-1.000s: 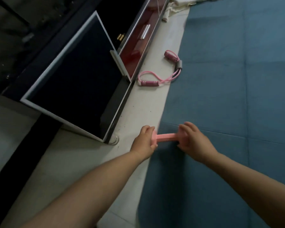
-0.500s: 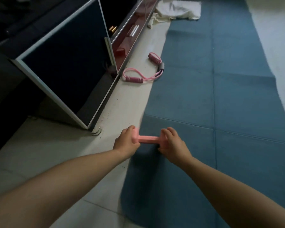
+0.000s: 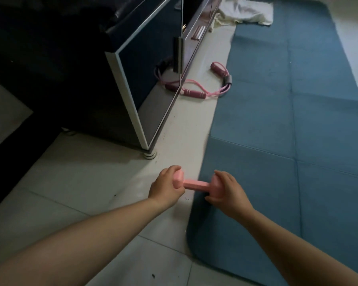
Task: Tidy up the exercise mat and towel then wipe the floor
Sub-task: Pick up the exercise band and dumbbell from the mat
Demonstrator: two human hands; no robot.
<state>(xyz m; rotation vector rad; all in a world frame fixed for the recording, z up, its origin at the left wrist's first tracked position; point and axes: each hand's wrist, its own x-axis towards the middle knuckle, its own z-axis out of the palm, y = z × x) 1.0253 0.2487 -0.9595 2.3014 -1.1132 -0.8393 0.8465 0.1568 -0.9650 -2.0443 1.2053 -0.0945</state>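
Observation:
A blue exercise mat (image 3: 287, 131) lies flat on the pale tiled floor and fills the right side of the view. A crumpled white towel (image 3: 246, 11) lies across its far left corner. Both of my hands hold a pink dumbbell (image 3: 194, 185) over the mat's near left edge. My left hand (image 3: 165, 185) grips its left end and my right hand (image 3: 225, 190) grips its right end. The bar between them shows.
A dark cabinet (image 3: 132, 83) with a pale frame and a round foot stands on the left. A pink resistance band (image 3: 203, 87) with dark red handles lies on the floor between cabinet and mat. Dark specks dot the tiles (image 3: 91, 182).
My hands and the dumbbell have shifted left off the mat toward the tiles. The view has tilted up, so the towel and the mat's far end now show.

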